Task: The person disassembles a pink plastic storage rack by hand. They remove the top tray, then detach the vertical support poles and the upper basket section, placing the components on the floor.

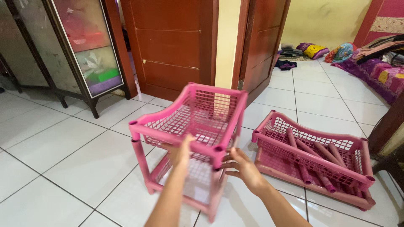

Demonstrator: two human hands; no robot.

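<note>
A pink rack is partly built on the floor.

In the middle of the frame, the pink rack (pixel 189 138) has two baskets stacked. The left hand (pixel 182 152) and right hand (pixel 243 167) touch its front, fingers open. At right, another basket (pixel 313 157) holds loose pink tubes (pixel 320 162), not yet used.

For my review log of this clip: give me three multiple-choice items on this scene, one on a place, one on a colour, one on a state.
1. Where do the loose pink plastic tubes lie?
A. in the pink mesh basket on the floor
B. on the bare tiles
C. against the door

2. What colour is the two-tier plastic mesh rack?
A. blue
B. pink
C. white

3. How is the right hand?
A. clenched round a tube
B. flat on the floor
C. open, fingers spread by the rack's front corner post

Key: 1 A, the tubes rest inside that basket. 2 B, every part is pink. 3 C, its fingers show spread; the left hand meets the upper tier's front edge.
</note>
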